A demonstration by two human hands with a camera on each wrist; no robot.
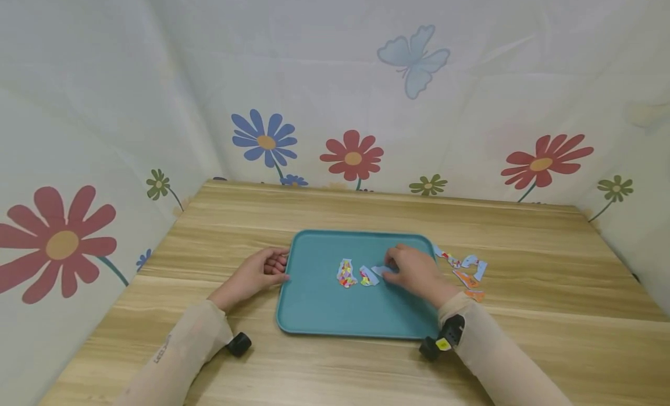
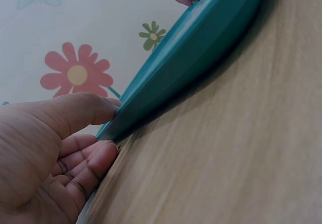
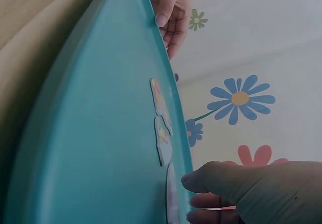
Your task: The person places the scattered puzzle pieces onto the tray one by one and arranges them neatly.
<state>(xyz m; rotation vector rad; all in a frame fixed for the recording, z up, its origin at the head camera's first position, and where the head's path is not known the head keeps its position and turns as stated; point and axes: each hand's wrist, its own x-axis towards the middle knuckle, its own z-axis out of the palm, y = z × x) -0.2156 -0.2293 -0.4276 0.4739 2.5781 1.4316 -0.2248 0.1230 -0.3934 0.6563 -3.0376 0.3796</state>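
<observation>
A teal tray lies on the wooden table, with flat, irregular puzzle pieces on it. My left hand holds its left rim, thumb at the edge and fingers curled beside it. Over the tray's right half, my right hand pinches a pale blue puzzle piece between thumb and fingers, partly covering it. Just left of that piece lies a blue puzzle piece with coloured patches. Farther left is a mostly yellow and multicoloured puzzle piece. In the right wrist view the pinched piece appears close over the tray.
Several more puzzle pieces lie on the table just right of the tray, among them a curved blue one and orange ones. The wooden table extends around the tray. Behind it hangs a pale curtain printed with flowers.
</observation>
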